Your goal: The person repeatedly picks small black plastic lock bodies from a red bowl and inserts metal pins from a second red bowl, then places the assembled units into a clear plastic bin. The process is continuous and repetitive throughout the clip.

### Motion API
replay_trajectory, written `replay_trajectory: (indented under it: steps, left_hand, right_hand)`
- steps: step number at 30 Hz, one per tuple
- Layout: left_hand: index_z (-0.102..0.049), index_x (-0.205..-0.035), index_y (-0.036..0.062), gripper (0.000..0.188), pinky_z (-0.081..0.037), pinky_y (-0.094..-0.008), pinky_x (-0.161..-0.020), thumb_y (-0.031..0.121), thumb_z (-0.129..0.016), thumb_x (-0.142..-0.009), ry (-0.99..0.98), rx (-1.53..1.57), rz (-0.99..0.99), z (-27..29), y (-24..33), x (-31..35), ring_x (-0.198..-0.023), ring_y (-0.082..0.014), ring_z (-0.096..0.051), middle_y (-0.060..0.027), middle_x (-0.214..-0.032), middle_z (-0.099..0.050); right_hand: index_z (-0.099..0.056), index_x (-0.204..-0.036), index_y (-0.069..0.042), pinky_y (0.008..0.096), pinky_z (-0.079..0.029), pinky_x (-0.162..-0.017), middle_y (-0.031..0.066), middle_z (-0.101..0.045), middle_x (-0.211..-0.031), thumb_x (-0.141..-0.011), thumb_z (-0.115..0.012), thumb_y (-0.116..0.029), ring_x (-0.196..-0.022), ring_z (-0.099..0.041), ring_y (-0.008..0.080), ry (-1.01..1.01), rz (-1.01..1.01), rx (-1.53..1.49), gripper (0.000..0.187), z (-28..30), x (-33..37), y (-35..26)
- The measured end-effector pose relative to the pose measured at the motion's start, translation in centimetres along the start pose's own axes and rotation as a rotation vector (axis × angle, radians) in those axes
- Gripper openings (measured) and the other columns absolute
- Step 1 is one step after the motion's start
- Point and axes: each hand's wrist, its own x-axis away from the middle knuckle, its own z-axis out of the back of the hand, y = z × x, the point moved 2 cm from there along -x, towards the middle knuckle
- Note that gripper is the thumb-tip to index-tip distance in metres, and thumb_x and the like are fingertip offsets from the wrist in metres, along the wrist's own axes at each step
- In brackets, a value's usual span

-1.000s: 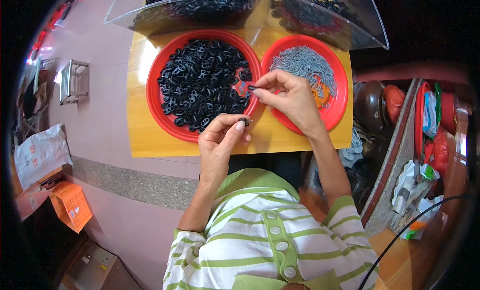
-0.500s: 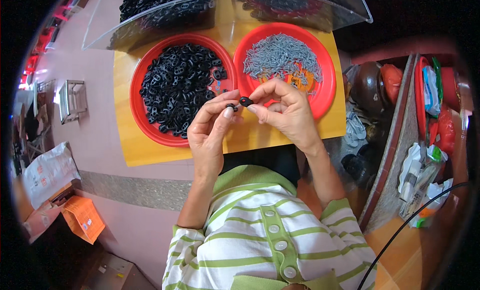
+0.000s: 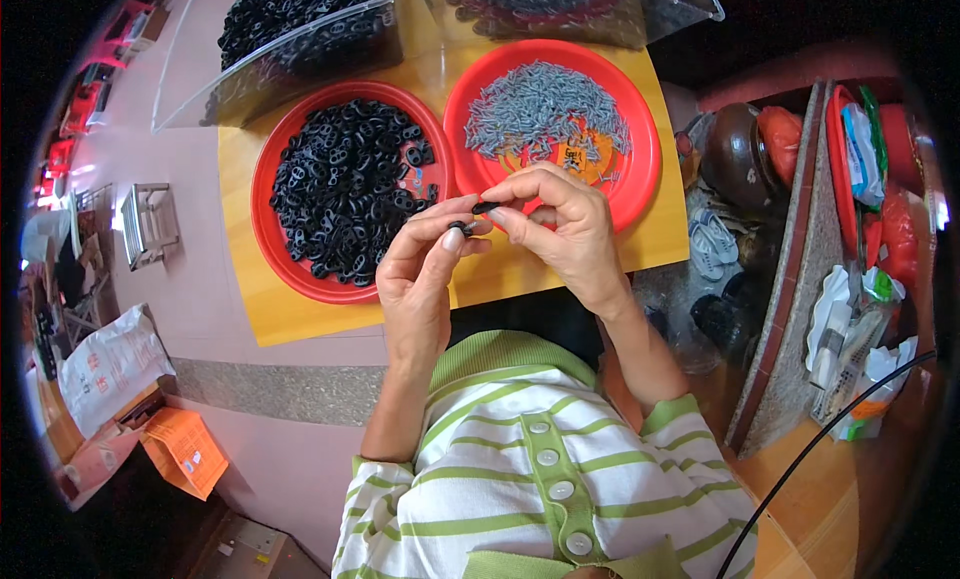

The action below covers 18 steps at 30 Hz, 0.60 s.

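- The right hand point(image 3: 560, 224) had come away from the right rim of the black-parts tray point(image 3: 263, 224) and drawn in close to the left hand point(image 3: 420, 259).
- Its black piece point(image 3: 484, 208), which half a second earlier had shown its flat face, now looked turned nearly edge-on.
- That suggested the work had passed from picking up a piece to lining it up with the one opposite.
- The right thumb and forefinger were pinched together on that piece, at the tips.
- The left thumb and fingers were likewise closed on a second dark piece point(image 3: 460, 226), partly hidden by the thumb, just left of and nearer the body than the right-hand piece; whether the two touched could not be told.
- Beyond the grip to the left lay the loose black parts point(image 3: 335, 189); beyond it to the right, grey screws point(image 3: 545, 104) lay in the other red tray point(image 3: 645, 169).
- Beneath both hands was the yellow tabletop point(image 3: 510, 274).
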Motion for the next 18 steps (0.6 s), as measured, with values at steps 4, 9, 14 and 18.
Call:
replay_trajectory:
  steps: [4,9,14,18]
  left_hand:
    - [-0.059,-0.099,-0.0036,0.013,-0.051,-0.0344,-0.087,0.003,-0.054,-0.089,-0.011,0.014,0.007,0.1,-0.3,0.0,-0.097,-0.0207,-0.06,-0.0193,-0.115,-0.055]
    - [-0.059,-0.099,-0.0037,0.013,-0.05,-0.0349,-0.088,0.003,-0.053,-0.089,-0.018,-0.005,-0.007,0.1,-0.6,-0.1,-0.097,-0.0199,-0.059,-0.0181,-0.115,-0.055]
    - [-0.06,-0.098,-0.0033,0.013,-0.048,-0.0326,-0.089,0.002,-0.054,-0.089,-0.034,-0.051,-0.03,0.0,-0.9,-0.3,-0.098,-0.0189,-0.058,-0.0163,-0.113,-0.057]
    - [-0.06,-0.099,-0.0032,0.013,-0.047,-0.0304,-0.088,0.001,-0.053,-0.088,-0.052,-0.129,-0.056,0.2,-1.2,-0.2,-0.099,-0.0174,-0.057,-0.0152,-0.111,-0.058]
  right_hand:
    - [-0.064,-0.095,-0.001,0.0211,-0.049,-0.059,0.0029,-0.062,-0.088,-0.084,-0.062,-0.005,-0.072,-0.059,0.007,0.014,-0.086,-0.109,0.011,-0.1,0.4,0.8]
    - [-0.062,-0.095,0.0,0.0205,-0.05,-0.06,0.0028,-0.063,-0.087,-0.085,-0.062,-0.007,-0.072,-0.059,0.0066,0.006,-0.148,-0.24,0.012,-0.2,0.6,1.2]
    - [-0.061,-0.098,0.001,0.0202,-0.05,-0.061,0.0027,-0.062,-0.087,-0.086,-0.062,-0.007,-0.074,-0.058,0.0066,-0.054,-0.181,-0.331,0.015,0.0,0.3,1.7]
    - [-0.062,-0.095,0.001,0.0212,-0.049,-0.061,0.0028,-0.061,-0.085,-0.084,-0.062,-0.006,-0.072,-0.057,0.0072,-0.106,-0.23,-0.342,0.013,0.2,0.0,1.2]
